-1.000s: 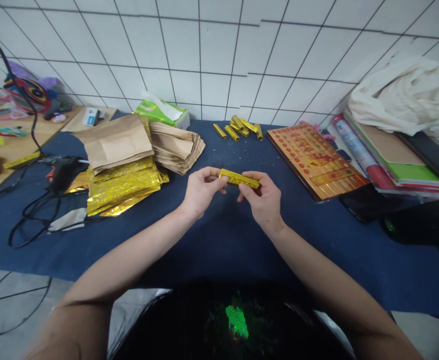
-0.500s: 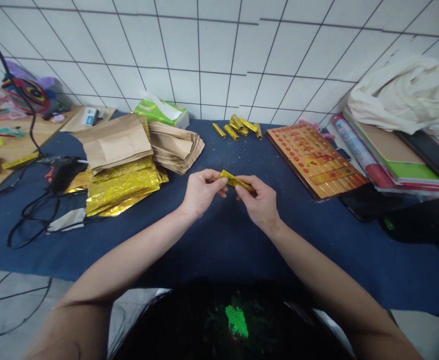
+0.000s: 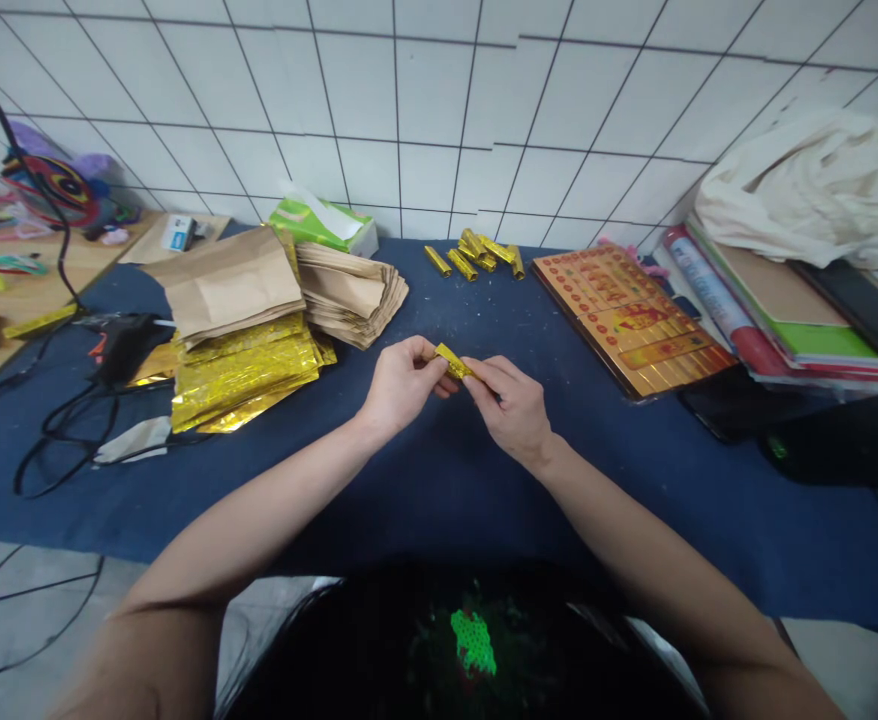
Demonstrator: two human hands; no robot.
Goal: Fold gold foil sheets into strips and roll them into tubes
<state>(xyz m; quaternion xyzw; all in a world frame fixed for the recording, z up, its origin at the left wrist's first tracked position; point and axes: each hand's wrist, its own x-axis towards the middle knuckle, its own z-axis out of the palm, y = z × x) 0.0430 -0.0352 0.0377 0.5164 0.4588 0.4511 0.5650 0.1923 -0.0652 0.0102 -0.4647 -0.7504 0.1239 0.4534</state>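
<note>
Between my hands is a small gold foil roll [image 3: 452,361], tilted down to the right over the blue cloth. My left hand [image 3: 403,384] pinches its left end between thumb and fingers. The fingertips of my right hand [image 3: 510,408] close on its right end. Several similar gold rolls [image 3: 473,250] lie in a loose group near the wall, beyond my hands. Left of my hands, sheets of gold foil [image 3: 248,378] lie partly under brown paper sheets [image 3: 233,285].
A second brown paper stack [image 3: 353,290] and a green tissue box [image 3: 323,226] stand behind left. Farther left are a black glue gun [image 3: 128,348] and its cable. An orange-gold board [image 3: 630,320] and piled books [image 3: 791,310] with white cloth [image 3: 814,190] lie right.
My right hand's fingers have shifted left along the gold roll and now pinch nearer its middle or end. The roll shows steeper. My left hand has barely moved.
</note>
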